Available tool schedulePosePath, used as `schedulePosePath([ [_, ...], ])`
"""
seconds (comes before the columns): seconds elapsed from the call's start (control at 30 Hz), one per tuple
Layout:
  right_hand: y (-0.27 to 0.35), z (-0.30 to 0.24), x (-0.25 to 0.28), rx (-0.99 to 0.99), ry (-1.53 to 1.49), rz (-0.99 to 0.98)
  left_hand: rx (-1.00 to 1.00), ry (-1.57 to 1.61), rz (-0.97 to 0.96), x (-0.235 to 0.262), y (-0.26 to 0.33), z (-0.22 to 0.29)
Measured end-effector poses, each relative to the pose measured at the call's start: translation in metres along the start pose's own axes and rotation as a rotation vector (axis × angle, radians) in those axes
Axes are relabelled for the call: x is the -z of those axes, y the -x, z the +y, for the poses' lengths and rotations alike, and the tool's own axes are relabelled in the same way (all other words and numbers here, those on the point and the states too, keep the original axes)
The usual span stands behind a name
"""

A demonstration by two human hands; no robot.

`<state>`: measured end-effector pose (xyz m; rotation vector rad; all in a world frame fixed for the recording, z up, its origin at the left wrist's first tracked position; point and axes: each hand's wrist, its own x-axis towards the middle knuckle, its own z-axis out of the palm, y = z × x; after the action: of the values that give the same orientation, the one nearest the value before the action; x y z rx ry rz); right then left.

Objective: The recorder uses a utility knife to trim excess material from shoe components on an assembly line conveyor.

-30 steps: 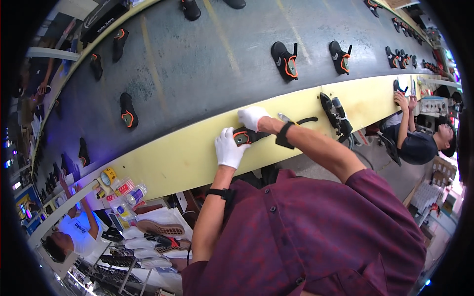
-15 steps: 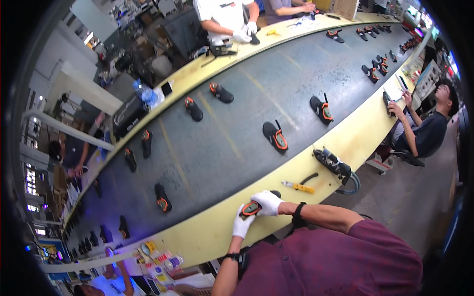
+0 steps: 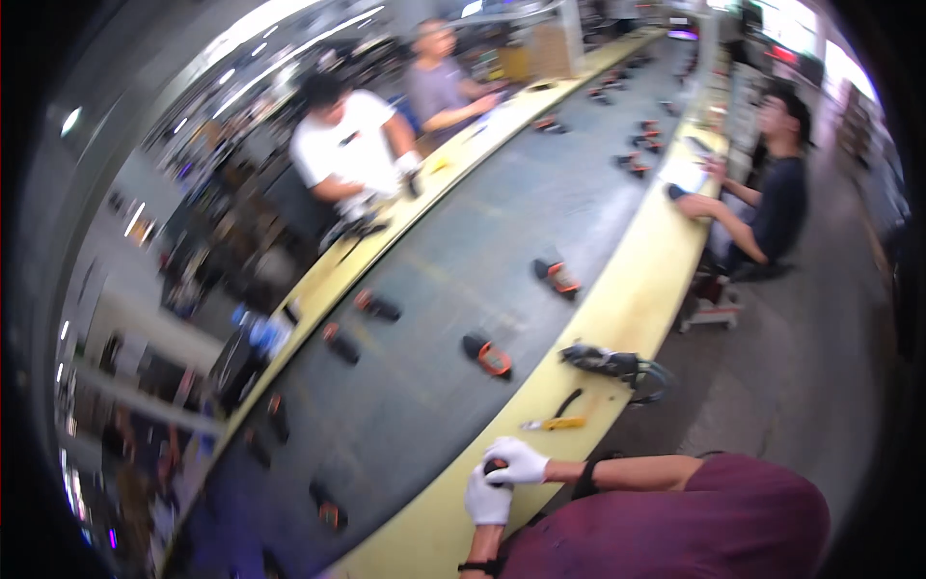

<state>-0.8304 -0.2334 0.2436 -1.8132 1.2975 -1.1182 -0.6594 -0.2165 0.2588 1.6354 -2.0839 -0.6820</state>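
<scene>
Both my gloved hands are closed around a small black shoe (image 3: 496,467) with an orange-trimmed opening. It is held just over the near yellow ledge, and fingers hide most of it. My left hand (image 3: 485,499) in its white glove grips the shoe from the near side. My right hand (image 3: 519,460), gloved too, wraps over it from the far right side. Closest to the hands on the ledge lies a yellow-handled cutter (image 3: 562,423), beside a thin black curved piece (image 3: 570,400). A black device with hoses (image 3: 606,361) sits farther along.
A grey conveyor belt (image 3: 424,386) carries several black and orange shoes (image 3: 488,357). Across it, a person in white (image 3: 352,145) and one in grey (image 3: 444,92) work at the far ledge (image 3: 328,280). To the right, a person in dark clothes (image 3: 776,183) sits by the near ledge (image 3: 627,280).
My view has swung and tilted up, blurring the picture. The shoe in my hands has turned and shows less between the gloves. Belt shoes appear shifted, though the camera moved too.
</scene>
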Motion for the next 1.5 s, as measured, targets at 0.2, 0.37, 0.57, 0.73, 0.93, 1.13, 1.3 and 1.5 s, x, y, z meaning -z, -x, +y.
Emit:
schedulePosePath([
  [0.2,-0.004,0.005,-0.021,-0.208,-0.081,0.117,0.191,0.045,-0.085,0.024,-0.008,0.057],
  [0.37,-0.005,0.024,-0.025,-0.312,-0.115,0.109,0.059,-0.006,-0.153,0.038,-0.014,0.090],
  [0.57,-0.001,0.014,-0.018,-0.190,0.010,0.165,0.047,-0.100,-0.400,0.052,-0.031,0.092],
  [0.73,0.007,-0.012,-0.009,-0.188,0.040,0.135,-0.198,-0.059,-0.378,0.003,-0.042,-0.026],
  [0.93,0.024,0.056,-0.024,-0.454,0.000,0.132,0.412,0.219,-0.952,0.043,-0.062,-0.016],
  [1.13,0.046,0.113,0.012,-0.547,0.080,0.411,0.521,0.952,-0.463,0.082,0.015,0.085],
  [1.3,0.015,0.035,0.086,-0.531,-0.582,0.420,0.467,1.193,-0.690,0.050,-0.006,0.064],
  [1.5,0.006,-0.029,0.163,-0.716,-0.997,0.151,0.391,1.197,-0.699,0.057,-0.001,0.089],
])
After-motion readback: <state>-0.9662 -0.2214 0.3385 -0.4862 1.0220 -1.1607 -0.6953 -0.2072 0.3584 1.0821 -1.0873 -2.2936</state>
